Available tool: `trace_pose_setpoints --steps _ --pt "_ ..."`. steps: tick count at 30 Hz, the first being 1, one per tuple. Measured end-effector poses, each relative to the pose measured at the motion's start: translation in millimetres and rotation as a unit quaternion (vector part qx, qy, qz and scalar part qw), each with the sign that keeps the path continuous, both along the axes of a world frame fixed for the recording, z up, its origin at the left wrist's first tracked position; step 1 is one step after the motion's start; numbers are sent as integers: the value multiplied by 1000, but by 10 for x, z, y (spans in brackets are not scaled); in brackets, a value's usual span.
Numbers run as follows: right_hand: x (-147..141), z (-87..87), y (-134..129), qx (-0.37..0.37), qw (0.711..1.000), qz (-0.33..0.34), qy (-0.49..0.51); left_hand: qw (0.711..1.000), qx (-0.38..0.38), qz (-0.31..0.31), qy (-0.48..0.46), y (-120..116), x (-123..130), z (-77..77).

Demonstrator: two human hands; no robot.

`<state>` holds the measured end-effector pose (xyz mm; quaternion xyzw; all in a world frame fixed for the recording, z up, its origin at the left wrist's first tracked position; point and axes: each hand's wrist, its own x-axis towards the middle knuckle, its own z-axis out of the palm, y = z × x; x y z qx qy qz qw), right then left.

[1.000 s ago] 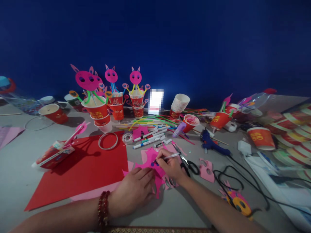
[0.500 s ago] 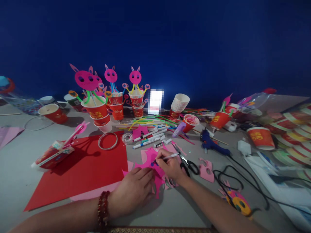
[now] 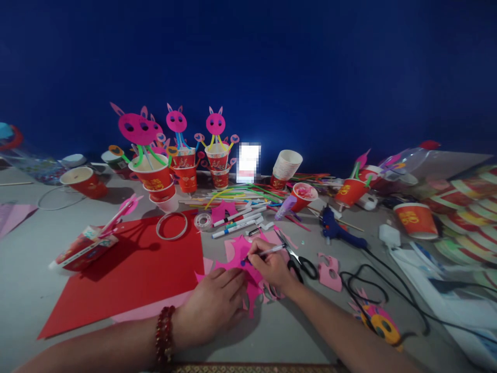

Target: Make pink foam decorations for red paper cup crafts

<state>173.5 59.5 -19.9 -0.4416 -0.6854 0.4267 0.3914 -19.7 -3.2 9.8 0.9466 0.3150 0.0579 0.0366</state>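
My right hand (image 3: 274,270) grips a white marker (image 3: 274,250) with its dark tip down at the bright pink paper (image 3: 254,284), which has jagged cut edges. A small dark blue patch (image 3: 243,262) shows on the paper by the tip; whether it is ink or a cut piece I cannot tell. My left hand (image 3: 215,300) lies flat over the left part of that paper, fingers stretched out, a beaded bracelet on its wrist. Just right of the marker, scissors (image 3: 298,259) with black handles rest on the table. Lighter pink scraps (image 3: 330,273) lie around.
Red card (image 3: 135,280) covers the left side. Behind my hands lie several markers (image 3: 238,226), a tape roll (image 3: 202,221) and coloured sticks (image 3: 244,194). Paper-cup figures (image 3: 155,178) stand at the back left. A blue glue gun (image 3: 341,233) trails its black cord on the right.
The marker tip and my right hand have shifted very slightly on the pink paper. My left hand stays in place; the whole view has drifted a little.
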Motion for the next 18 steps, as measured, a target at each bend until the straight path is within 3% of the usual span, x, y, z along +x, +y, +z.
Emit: trace_pose_setpoints --steps 18 --pt "1 -7 4 19 1000 -10 -16 1000 7 4 -2 -8 -2 -26"
